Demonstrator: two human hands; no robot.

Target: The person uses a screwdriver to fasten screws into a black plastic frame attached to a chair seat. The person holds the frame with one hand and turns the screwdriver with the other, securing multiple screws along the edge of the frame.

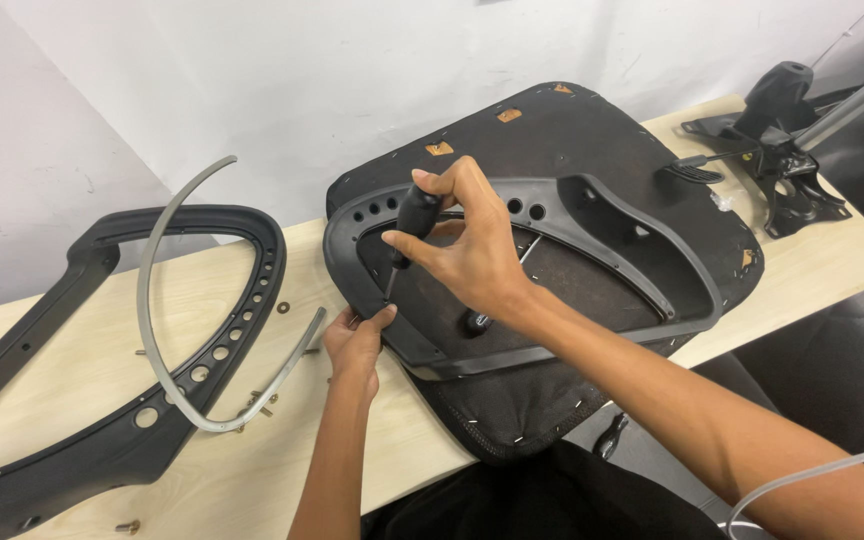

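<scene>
My right hand point(472, 245) grips a black-handled screwdriver point(412, 222), held nearly upright with its tip down at the left edge of a black plastic chair bracket point(592, 195). The bracket lies on the upturned underside of a black fabric-covered chair seat point(592, 130) on the table. My left hand point(357, 340) pinches the bracket's left edge right beside the screwdriver tip. A second black-handled tool point(475, 322) lies inside the bracket's opening, partly hidden by my right wrist.
A light wooden table point(82, 350) carries a black curved chair frame point(102, 440) and a grey curved strip point(157, 320) at the left. Loose screws and washers point(262, 402) lie beside them. A black chair mechanism with a grey tube point(787, 130) sits at the far right. White wall behind.
</scene>
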